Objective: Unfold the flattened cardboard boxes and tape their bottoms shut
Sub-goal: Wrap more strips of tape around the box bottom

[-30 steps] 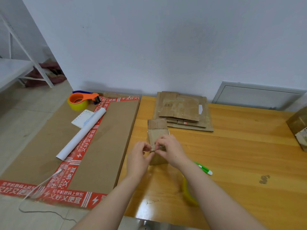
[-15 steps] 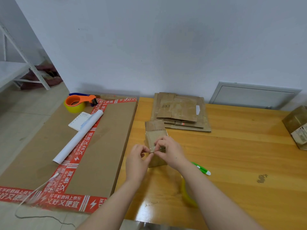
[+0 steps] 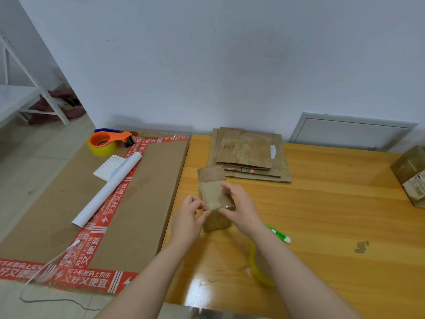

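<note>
While the box (image 3: 210, 195) sits on the surface (image 3: 322, 215), I see left hand (image 3: 188, 218) pinching its corner, right hand (image 3: 241, 209) gripping its top.

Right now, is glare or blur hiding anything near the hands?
Head view: glare whitens the table at its near edge, between the forearms; the right hand shows motion-blurred fingertips over the small box; the wide-angle lens bends the frame's edges.
</note>
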